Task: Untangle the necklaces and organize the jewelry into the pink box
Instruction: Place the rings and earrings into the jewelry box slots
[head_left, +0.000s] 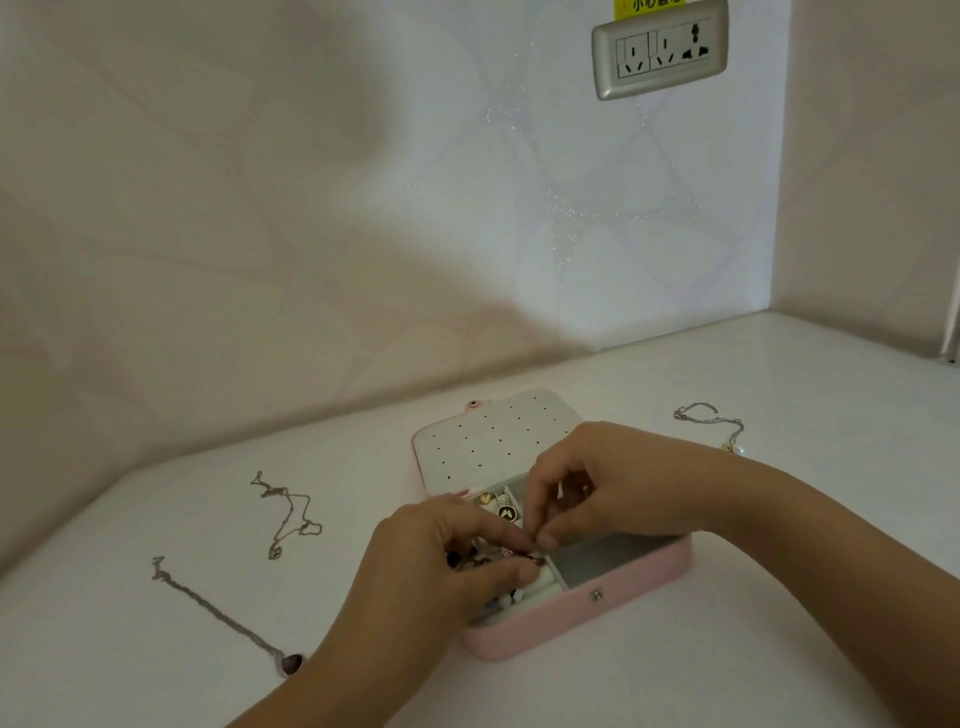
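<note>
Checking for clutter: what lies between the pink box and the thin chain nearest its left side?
Bare tabletop only, from chain to pink box, in the head view.

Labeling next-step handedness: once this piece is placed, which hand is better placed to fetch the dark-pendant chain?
Left, likely. The dark-pendant chain lies left of the pink box, near the left hand; the right hand would have to cross the box. Both now pinch a small piece.
</note>
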